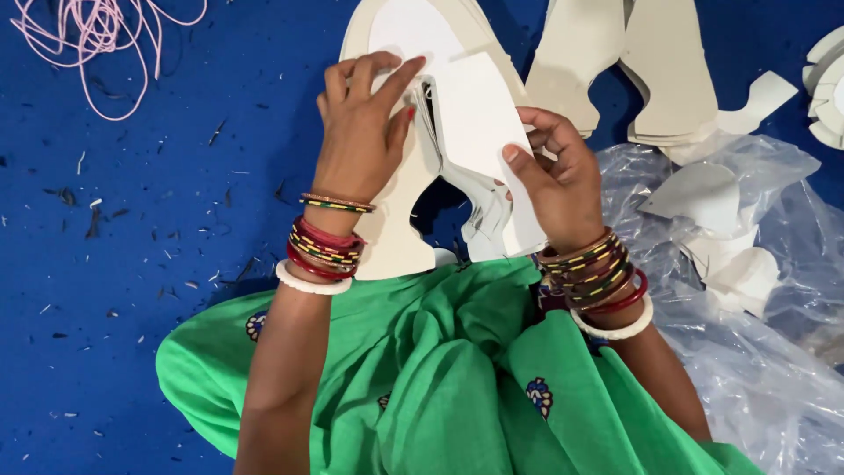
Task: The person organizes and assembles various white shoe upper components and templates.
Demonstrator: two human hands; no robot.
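Lap: green cloth [457,387] with small flower motifs covers my legs at the near edge.
Wrists: stacked bangles [323,248] on both, red, green-yellow and white.
Left hand [359,141]: fingers curled over the left edge of the stack of white cutouts [475,132], index stretched flat along its top, thumb tucked behind at the edge. Closed on the stack.
Right hand [563,180]: thumb pressed flat on the front sheet, remaining fingers folded behind the right side. Also gripping the stack.
Stack position: between my two hands, held up off the floor, sheet edges fanned out at the middle and lower end. Front sheet faces me, tilted.
Under the stack: larger beige cutout [396,233], forked shape, its lower end touching my lap; my left palm lies over it.
Right of me: crumpled clear plastic sheet [774,352] with several loose white pieces [703,198] on it.
Floor: blue mat [132,264] strewn with small dark scraps.
Far side: more beige cutouts [633,70] piled beyond my right hand.
Far left corner: tangle of pink cord [97,40].
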